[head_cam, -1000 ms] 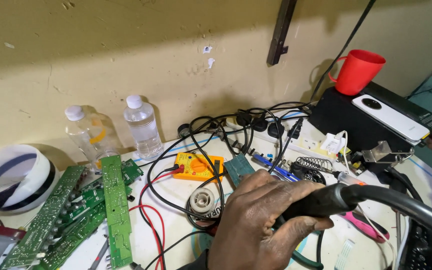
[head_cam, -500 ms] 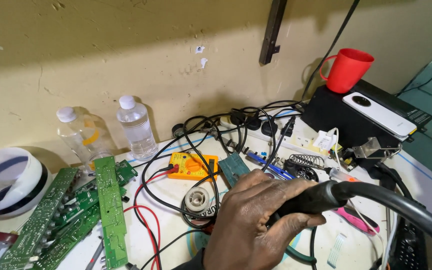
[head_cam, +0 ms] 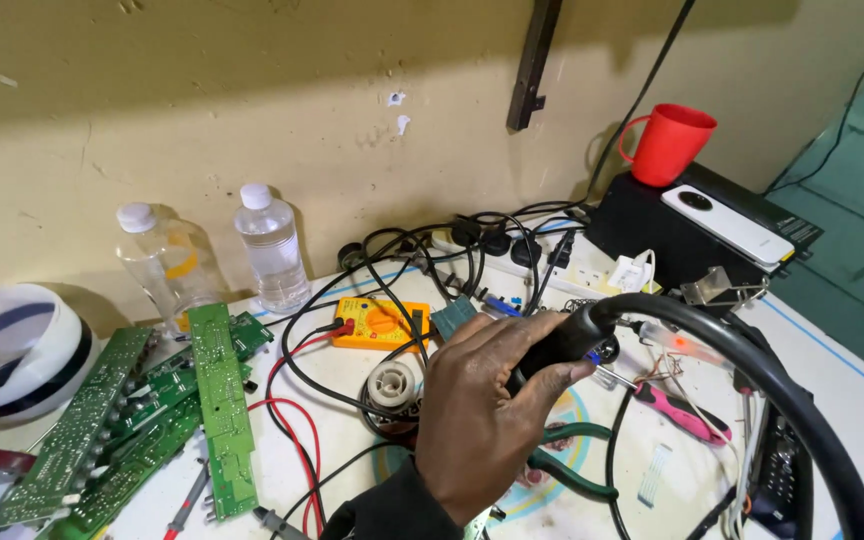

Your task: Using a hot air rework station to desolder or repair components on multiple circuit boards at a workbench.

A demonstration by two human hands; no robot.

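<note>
My left hand [head_cam: 477, 420] is at the middle of the bench, shut around the black handle [head_cam: 574, 342] of a tool with a thick black hose [head_cam: 752, 362]. The hose curves away to the right and down. The handle's metal tip points right, above a pink-handled tool [head_cam: 687, 415]. Just left of the hand lie a solder spool [head_cam: 392, 383] and a yellow multimeter [head_cam: 377, 322] with red and black leads. Green-handled pliers [head_cam: 577, 475] lie under the hand. My right hand is out of view.
Several green circuit boards [head_cam: 217, 400] lie at the left, beside a white round helmet-like object [head_cam: 7, 350]. Two plastic bottles [head_cam: 270, 245] stand by the wall. A power strip [head_cam: 572, 265] with tangled cables, a black box [head_cam: 642, 230], a white phone [head_cam: 732, 225] and a red mug [head_cam: 674, 140] are at the back right.
My left hand keeps its grip and has raised the handle a little. The hand seen at the right edge earlier has left the view. The camera has shifted slightly.
</note>
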